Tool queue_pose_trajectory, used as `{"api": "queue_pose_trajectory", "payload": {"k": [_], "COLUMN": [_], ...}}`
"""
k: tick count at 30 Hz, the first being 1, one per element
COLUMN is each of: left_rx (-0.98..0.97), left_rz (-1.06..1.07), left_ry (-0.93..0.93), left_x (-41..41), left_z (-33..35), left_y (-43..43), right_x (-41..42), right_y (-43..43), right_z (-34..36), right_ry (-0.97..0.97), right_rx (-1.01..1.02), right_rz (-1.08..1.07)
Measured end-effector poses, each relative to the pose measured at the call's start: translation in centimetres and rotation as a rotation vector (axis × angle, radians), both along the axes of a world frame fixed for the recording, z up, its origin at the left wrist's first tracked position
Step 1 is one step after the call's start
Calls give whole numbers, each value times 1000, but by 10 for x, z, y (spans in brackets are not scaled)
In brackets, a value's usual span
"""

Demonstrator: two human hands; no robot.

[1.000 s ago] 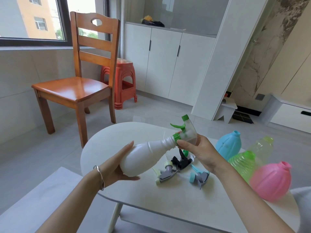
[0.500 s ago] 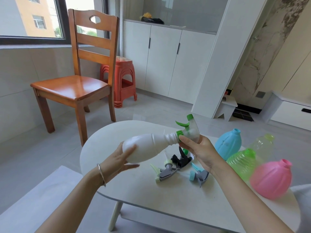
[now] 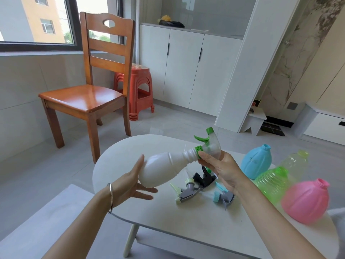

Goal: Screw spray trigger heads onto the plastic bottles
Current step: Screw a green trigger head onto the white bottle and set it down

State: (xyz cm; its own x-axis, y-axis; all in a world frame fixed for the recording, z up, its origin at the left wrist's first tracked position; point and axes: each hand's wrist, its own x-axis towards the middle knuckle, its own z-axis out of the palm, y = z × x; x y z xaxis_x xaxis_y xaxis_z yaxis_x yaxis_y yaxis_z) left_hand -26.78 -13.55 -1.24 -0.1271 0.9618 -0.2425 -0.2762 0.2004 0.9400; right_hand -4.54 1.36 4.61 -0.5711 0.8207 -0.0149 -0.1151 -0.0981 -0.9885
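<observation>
A white plastic bottle [image 3: 162, 169] is held sideways above the white table [image 3: 186, 225]. On its neck sits a clear trigger head with green collar, lever and nozzle [image 3: 210, 143]. My right hand [image 3: 222, 169] grips that head at the green collar. My left hand [image 3: 130, 182] cups the bottle's base with fingers spread, touching it lightly. On the table below lie loose trigger heads: a grey one with a pale green collar [image 3: 186, 191], a black one [image 3: 204, 177] and a grey one with a teal collar [image 3: 224, 197].
Uncapped bottles lie at the table's right: blue [image 3: 255, 161], clear yellowish [image 3: 296, 158], translucent green [image 3: 270, 181] and pink [image 3: 306, 200]. A wooden chair [image 3: 87, 98] and a red stool [image 3: 139, 90] stand beyond the table, with white cabinets [image 3: 186, 68] behind.
My left hand has loosened from wrapping the bottle's base to an open, spread-finger touch. The bottle has tipped slightly and my right hand keeps its hold at the green collar.
</observation>
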Motion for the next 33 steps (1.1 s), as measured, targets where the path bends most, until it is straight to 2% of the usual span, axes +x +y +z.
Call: {"api": "queue_pose_trajectory", "payload": {"k": [5,7,9,14,17,19,23,27,31,33], "left_rx": [236,168,77,284,173,96,222,171,132,162], "left_rz": [67,22,19,84,-28,-47,73,19,50,68], "left_ry": [33,-110,-144,-58,-205,-128,17,-125,-231,-218], "left_x": [-4,-3,0,-3,0,4,2,5,7,7], "left_z": [1,2,3,5,8,9,8,11,11,13], "left_y": [0,0,0,2,-1,-2,-2,-5,-2,-2], "right_x": [-1,-3,-4,-7,-10,-12,-12,-18,-23,-26], "right_y": [1,-1,-2,-2,-4,-4,-3,-5,-5,-5], "right_z": [0,-1,-1,-4,-4,-2,2,1,3,5], "right_ry": [23,43,35,46,63,66,47,34,142,157], "right_rx": [-46,-47,-38,-95,-92,-80,-69,-40,-94,-95], "right_rz": [-17,-4,-15,-79,-60,-57,-80,-55,60,68]}}
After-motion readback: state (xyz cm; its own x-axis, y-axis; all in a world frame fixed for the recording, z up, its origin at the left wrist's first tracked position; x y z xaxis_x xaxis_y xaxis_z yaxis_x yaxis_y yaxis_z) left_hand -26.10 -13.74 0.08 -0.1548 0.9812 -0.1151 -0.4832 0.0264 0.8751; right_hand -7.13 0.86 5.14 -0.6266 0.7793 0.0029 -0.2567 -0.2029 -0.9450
